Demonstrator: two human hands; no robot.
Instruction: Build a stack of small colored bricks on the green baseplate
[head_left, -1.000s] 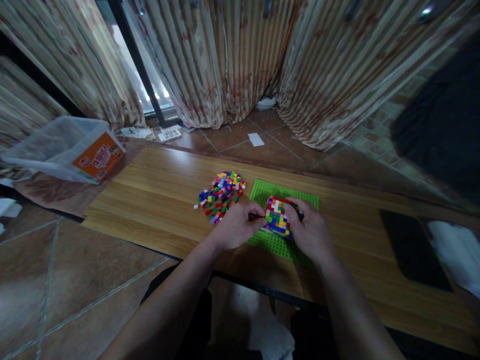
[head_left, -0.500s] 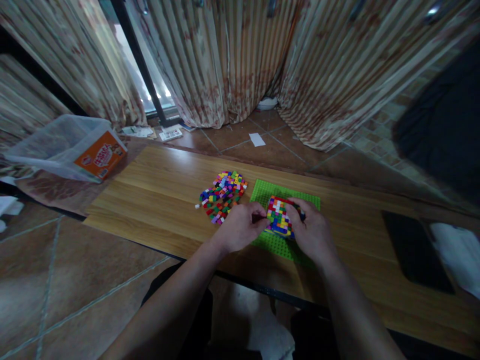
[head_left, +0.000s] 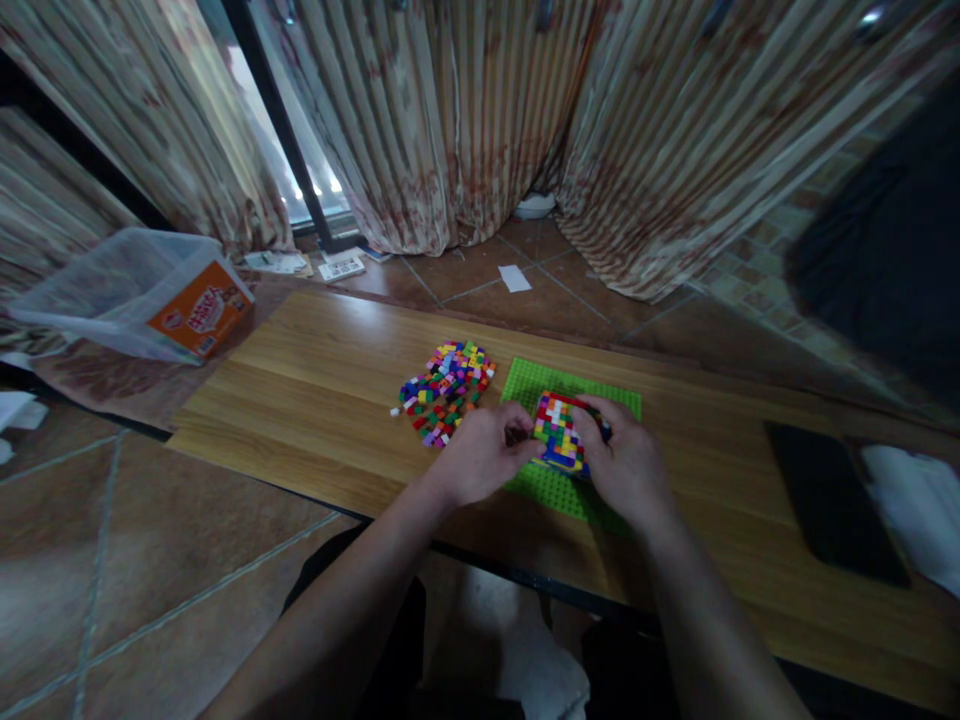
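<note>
A multicoloured block of small toy bricks sits on a green studded baseplate. My right hand wraps round the block's right side, thumb on its top and fingers along the far edge. At the left edge of the block, my left hand has its fingers curled in, with thumb and fingertips touching the bricks there. Whatever small piece may be between those fingertips is hidden. Left of the baseplate lies a loose pile of mixed-colour toy bricks, partly behind my left hand.
Everything rests on a long wooden table. Towards the right end lies a flat black panel, with a white bundle beside it. A clear plastic bin with an orange label stands past the left end. Curtains hang behind.
The left thumb has shifted slightly rightward along the block's near left edge, and its fingers have curled a little. My right hand keeps its hold. The view has shifted slightly.
</note>
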